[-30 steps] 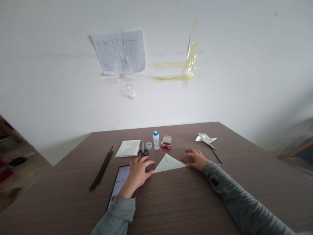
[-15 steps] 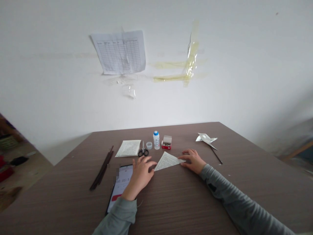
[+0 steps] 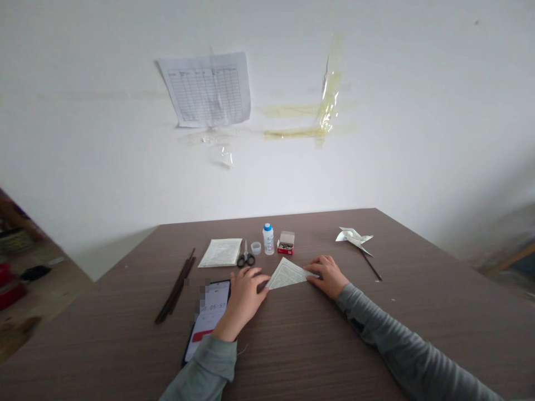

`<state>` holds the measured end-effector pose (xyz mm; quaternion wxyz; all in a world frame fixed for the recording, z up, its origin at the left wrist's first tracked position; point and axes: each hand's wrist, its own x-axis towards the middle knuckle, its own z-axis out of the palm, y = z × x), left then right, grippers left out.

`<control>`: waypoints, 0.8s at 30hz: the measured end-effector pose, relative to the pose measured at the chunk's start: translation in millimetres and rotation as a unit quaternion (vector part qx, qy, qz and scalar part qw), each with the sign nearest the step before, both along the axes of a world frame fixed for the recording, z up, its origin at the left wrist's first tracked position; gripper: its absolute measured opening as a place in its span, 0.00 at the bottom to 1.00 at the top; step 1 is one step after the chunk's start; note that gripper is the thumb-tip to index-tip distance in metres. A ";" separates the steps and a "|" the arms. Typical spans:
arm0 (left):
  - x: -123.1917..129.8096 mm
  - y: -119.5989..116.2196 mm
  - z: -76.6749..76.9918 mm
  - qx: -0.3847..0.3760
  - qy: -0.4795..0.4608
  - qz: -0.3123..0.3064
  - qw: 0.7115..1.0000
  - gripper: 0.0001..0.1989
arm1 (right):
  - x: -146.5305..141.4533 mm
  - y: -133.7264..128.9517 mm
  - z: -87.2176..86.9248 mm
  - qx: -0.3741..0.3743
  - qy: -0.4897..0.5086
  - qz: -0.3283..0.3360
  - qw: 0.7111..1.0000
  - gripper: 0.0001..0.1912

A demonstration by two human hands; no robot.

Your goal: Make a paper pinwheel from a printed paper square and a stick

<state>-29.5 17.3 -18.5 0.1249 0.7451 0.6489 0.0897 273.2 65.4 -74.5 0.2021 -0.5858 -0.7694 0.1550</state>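
Note:
A sheet of printed paper [image 3: 287,274], folded into a triangle, lies on the table with its point facing the wall. My left hand [image 3: 246,295] pinches its left corner between thumb and fingers. At the right corner, my right hand [image 3: 328,275] has its thumb and forefinger closed on the paper. Just beyond the triangle stands a red-and-white box [image 3: 286,245] of small metal pieces. Black-handled scissors [image 3: 246,259] lie past my left fingertips, and a phone [image 3: 208,317] showing a timer is partly covered by my left wrist.
A stack of printed paper [image 3: 220,253], a small clear cup [image 3: 256,248] and a blue-capped bottle [image 3: 268,239] stand toward the back. Dark sticks [image 3: 178,287] lie at left. A paper pinwheel [image 3: 353,238] on a stick rests at right. Behind the table [image 3: 317,345] rises a white wall.
My right hand has shifted slightly left along with the right corner of the paper. Both hands stay at the triangle's corners, and the view has moved a little.

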 end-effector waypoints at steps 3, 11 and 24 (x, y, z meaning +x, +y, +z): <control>-0.8 0.9 -1.9 0.006 -0.011 0.000 1.000 0.23 | -1.3 -0.7 2.1 0.007 0.014 -0.007 1.000 0.19; -2.9 3.0 -6.0 0.007 -0.019 -0.003 1.000 0.23 | -5.3 -3.7 9.1 -0.007 0.002 -0.012 1.000 0.19; -3.8 6.0 -9.3 0.017 -0.030 0.001 0.999 0.23 | -6.2 -1.7 8.4 -0.012 0.030 -0.018 0.999 0.11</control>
